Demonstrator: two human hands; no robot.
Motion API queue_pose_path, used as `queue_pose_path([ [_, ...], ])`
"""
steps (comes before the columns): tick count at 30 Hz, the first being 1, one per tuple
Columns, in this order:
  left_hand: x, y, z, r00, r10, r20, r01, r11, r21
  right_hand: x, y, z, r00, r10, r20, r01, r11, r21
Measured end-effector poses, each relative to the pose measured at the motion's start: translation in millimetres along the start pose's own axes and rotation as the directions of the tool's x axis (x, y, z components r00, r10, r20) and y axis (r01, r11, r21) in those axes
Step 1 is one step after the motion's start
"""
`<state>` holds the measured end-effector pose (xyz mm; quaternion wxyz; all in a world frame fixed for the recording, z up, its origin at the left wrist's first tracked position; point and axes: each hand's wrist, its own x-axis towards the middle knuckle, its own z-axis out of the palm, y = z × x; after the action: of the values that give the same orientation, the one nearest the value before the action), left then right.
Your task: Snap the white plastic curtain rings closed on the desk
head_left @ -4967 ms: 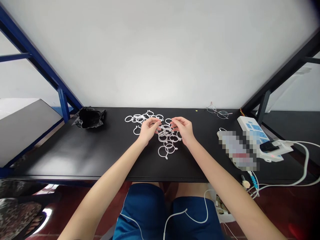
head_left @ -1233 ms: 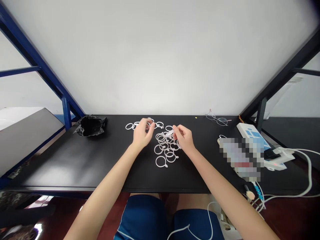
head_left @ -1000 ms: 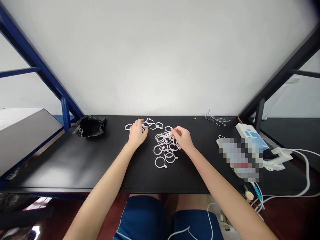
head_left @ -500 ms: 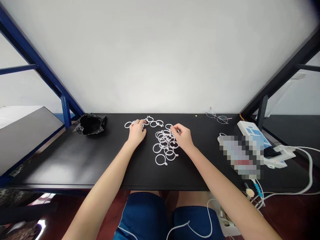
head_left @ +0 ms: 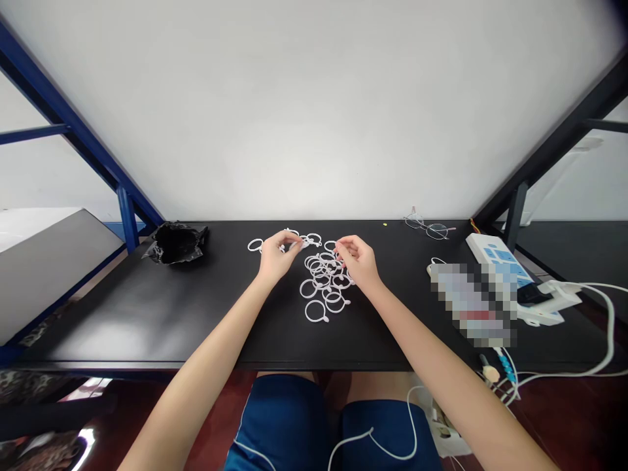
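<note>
White curtain rings with small eyelets lie in an overlapping pile (head_left: 315, 311) in front of me, with several more in a loose row (head_left: 255, 244) further back. My left hand (head_left: 277, 258) is over that row, thumb and fingertips pinched on a white curtain ring that shows only in part. At the back right of the pile is my right hand (head_left: 360, 261), its thumb and forefinger closed at the edge of another white curtain ring (head_left: 330, 246). The fingers cover some of the rings near them.
A crumpled black plastic bag (head_left: 177, 243) stands with its mouth open at the left on the black desk (head_left: 206, 314). Eyeglasses (head_left: 426, 227) lie at the back right. Further right are a power strip (head_left: 498, 258), a blurred-out object (head_left: 471, 307) and white cables (head_left: 610, 327).
My left hand has turned and shifted right, its fingers going from spread over the rings to pinched on one. My right hand stays almost in place at the pile.
</note>
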<state>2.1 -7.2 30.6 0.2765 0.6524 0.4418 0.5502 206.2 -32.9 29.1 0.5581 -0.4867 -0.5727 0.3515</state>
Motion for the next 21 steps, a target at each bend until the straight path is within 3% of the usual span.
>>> queue_pose_path([
  [2, -4, 7, 8.1, 0.985, -0.126, 0.115, 0.155, 0.942, -0.296, 1, -2, 1, 0.996, 0.07, 0.046, -0.075, 0.991, 0.114],
  [5, -11, 14, 16.1, 0.934, -0.162, 0.318, 0.304, 0.831, -0.467, 0, -7, 3, 0.979, 0.147, 0.139, -0.17, 0.97, 0.174],
  [8, -18, 17, 19.7, 0.891, -0.123, 0.437, 0.348, 0.804, -0.482, -2, -11, 4, 0.971, 0.173, 0.167, -0.207, 0.954, 0.218],
  [12, -22, 15, 23.2, 0.858, -0.117, 0.501, 0.38, 0.801, -0.463, -3, -12, 4, 0.971, 0.205, 0.119, -0.234, 0.913, 0.335],
  [17, -20, 13, 26.2, 0.902, -0.157, 0.403, 0.337, 0.84, -0.426, -3, -12, 5, 0.964, 0.241, 0.113, -0.266, 0.873, 0.409],
  [21, -18, 14, 23.7, 0.87, -0.108, 0.481, 0.308, 0.881, -0.359, -5, -13, 6, 0.974, 0.199, 0.104, -0.224, 0.889, 0.399],
])
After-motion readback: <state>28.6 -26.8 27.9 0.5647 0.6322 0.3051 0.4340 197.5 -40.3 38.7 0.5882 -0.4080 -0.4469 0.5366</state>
